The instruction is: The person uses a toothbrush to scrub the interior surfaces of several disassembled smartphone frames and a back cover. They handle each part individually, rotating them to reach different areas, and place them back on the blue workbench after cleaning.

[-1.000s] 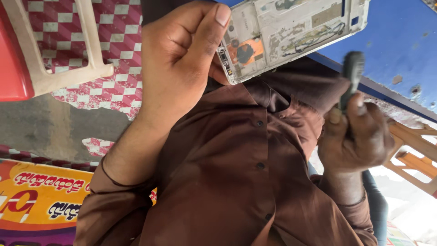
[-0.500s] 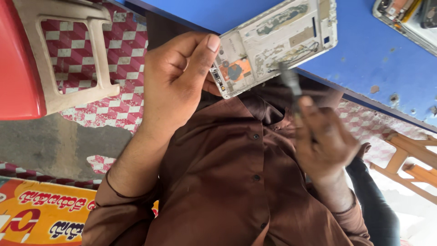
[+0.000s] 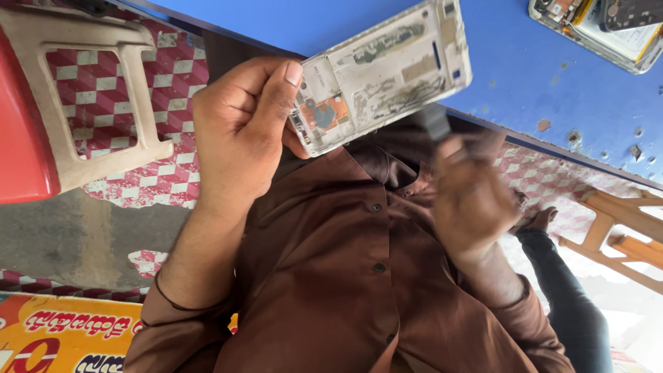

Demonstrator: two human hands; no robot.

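My left hand (image 3: 238, 131) pinches one end of an opened phone frame (image 3: 387, 76), thumb pressed on its inner side. The frame is white, with an orange part and glue marks inside, and is held tilted above the near edge of the blue table (image 3: 539, 62). My right hand (image 3: 473, 200) is blurred just below the frame and grips a dark slim tool (image 3: 434, 123) whose tip points up at the frame's lower edge. My brown buttoned shirt (image 3: 331, 276) fills the lower middle.
A second opened phone with dark parts (image 3: 601, 27) lies on the table at the top right. A red and beige plastic stool (image 3: 131, 83) stands at the left on checkered floor. Wooden furniture (image 3: 621, 235) is at the right, an orange banner (image 3: 55, 338) at the bottom left.
My right hand has moved left and up with the tool, from well to the right of the frame to just under it. My left hand keeps its hold on the frame.
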